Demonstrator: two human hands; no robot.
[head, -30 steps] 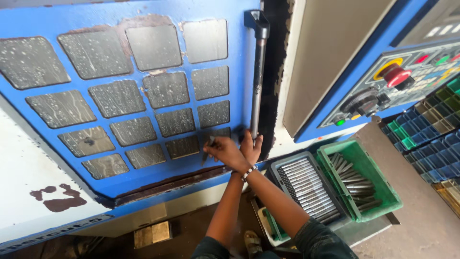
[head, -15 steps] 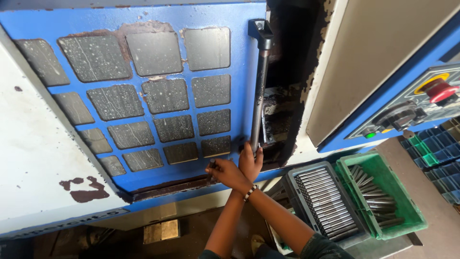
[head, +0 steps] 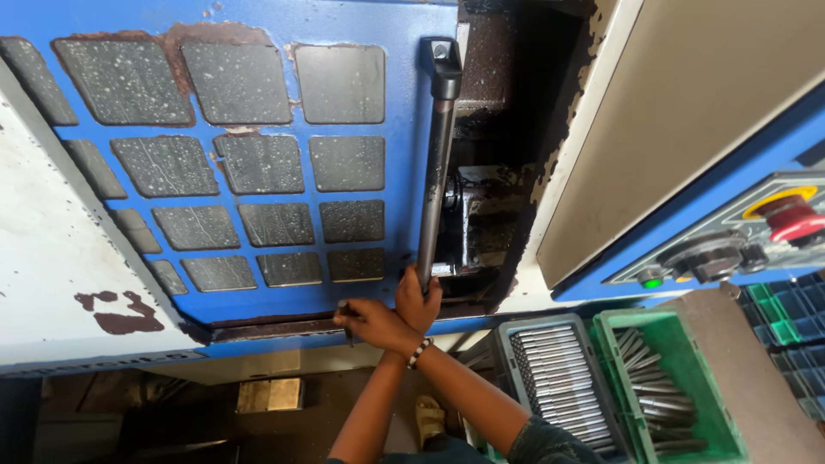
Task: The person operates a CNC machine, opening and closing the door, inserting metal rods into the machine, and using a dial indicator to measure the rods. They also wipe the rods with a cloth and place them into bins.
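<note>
A blue machine door with several dark, speckled window panes carries a long dark steel handle bar along its right edge. My left hand is wrapped around the bottom end of that bar. My arms cross at the wrists. My right hand, with a bead bracelet on its wrist, is closed just left of the bar at the door's lower edge. A small dark object pokes out of its fingers. Right of the bar, a dark gap shows the rusty machine interior.
A control panel with a red mushroom button and a green button sits at the right. Below it stand a grey tray of metal rods and a green crate of rods. Blue bins are at far right. A white worn panel is at left.
The gap to the right of the door has grown wider, with the door and bar further left of the beige frame. Both hands stayed at the bar's lower end. The view came closer.
</note>
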